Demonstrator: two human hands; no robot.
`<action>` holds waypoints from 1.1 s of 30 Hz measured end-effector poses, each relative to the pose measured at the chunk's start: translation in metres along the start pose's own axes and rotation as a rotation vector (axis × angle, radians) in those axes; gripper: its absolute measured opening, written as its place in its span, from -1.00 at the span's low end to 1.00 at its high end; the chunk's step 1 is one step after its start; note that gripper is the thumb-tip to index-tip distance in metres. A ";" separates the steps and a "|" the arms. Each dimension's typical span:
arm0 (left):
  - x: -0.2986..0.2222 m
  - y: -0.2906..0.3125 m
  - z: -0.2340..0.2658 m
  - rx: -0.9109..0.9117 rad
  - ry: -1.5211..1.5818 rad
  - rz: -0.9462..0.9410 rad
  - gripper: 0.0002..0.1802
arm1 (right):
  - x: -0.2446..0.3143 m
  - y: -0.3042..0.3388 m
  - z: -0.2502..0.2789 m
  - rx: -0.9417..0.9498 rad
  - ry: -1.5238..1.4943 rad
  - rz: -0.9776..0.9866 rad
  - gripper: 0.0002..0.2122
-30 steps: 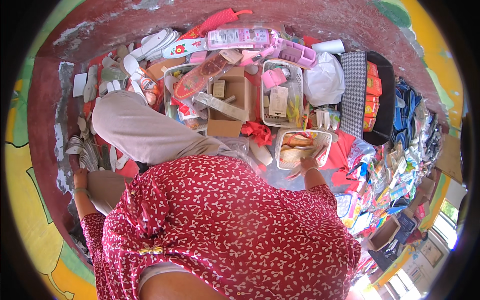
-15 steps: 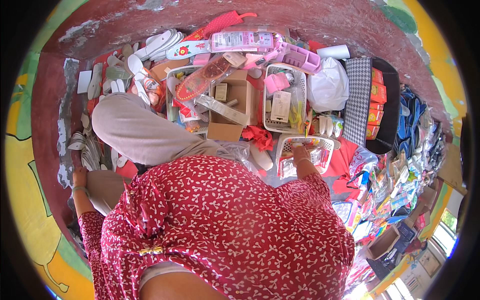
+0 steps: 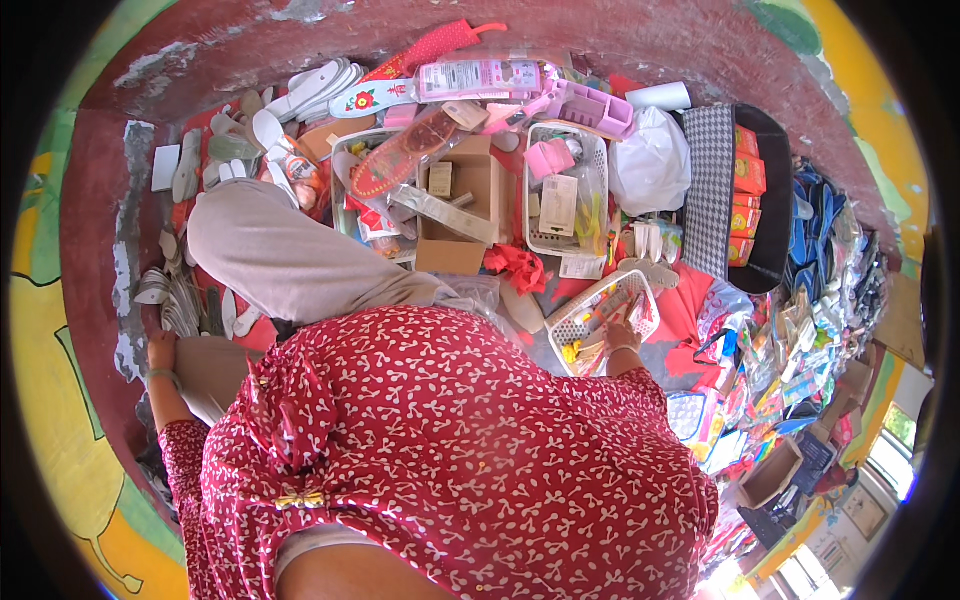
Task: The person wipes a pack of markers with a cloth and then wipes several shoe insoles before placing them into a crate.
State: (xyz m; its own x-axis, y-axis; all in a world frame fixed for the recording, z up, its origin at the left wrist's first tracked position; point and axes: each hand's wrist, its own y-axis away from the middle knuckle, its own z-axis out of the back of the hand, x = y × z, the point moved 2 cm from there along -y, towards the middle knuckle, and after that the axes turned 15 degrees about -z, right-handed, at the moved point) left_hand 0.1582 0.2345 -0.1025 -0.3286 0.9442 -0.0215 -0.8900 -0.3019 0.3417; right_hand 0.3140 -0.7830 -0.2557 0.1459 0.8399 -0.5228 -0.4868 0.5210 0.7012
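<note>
My right hand (image 3: 621, 336) reaches into a small white plastic basket (image 3: 565, 331), beside its right wall. Small mixed goods fill the basket, among them yellow pieces (image 3: 571, 352) at its near left corner. The fingertips are partly hidden among these goods, so I cannot tell whether they grip anything. Far to the left, my left hand (image 3: 161, 350) lies on my bent knee in grey-beige trousers (image 3: 203, 368), holding nothing, its fingers laid along the cloth. A pale card packet (image 3: 582, 268) lies just beyond the basket.
Beyond stand a second white basket (image 3: 567, 248), a brown cardboard box (image 3: 449, 259) and a white plastic bag (image 3: 650, 165). A black box (image 3: 768, 240) holds orange packets. Insoles (image 3: 310, 88) are stacked at the far left. Packaged goods (image 3: 780, 365) heap up along the right.
The small basket has turned and come nearer, away from the second basket. My right hand has shifted from its far rim to the goods inside, near the right wall. My left hand stays put.
</note>
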 end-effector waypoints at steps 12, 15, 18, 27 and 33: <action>-0.027 0.011 0.006 -0.073 0.225 0.118 -0.68 | 0.062 0.010 0.060 -0.144 -0.187 -0.011 -0.71; -0.025 0.016 0.021 -0.025 0.166 0.131 -0.64 | 0.127 0.053 0.113 -0.447 -0.354 0.395 -0.84; -0.027 0.047 0.013 -0.097 0.227 0.150 -0.67 | 0.195 0.057 0.122 -0.572 -0.410 0.674 -0.82; -0.020 0.092 0.003 -0.161 0.257 0.225 -0.71 | 0.214 -0.006 0.059 -0.142 0.010 0.390 -0.86; -0.035 0.077 -0.005 -0.070 0.277 0.285 -0.71 | 0.176 0.001 0.073 -0.271 0.334 0.616 -0.88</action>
State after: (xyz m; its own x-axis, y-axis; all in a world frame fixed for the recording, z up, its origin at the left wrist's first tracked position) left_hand 0.0993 0.1777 -0.0799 -0.6293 0.7532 -0.1915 -0.7675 -0.5635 0.3057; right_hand 0.4019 -0.6230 -0.3115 -0.4700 0.8538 -0.2239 -0.5971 -0.1207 0.7930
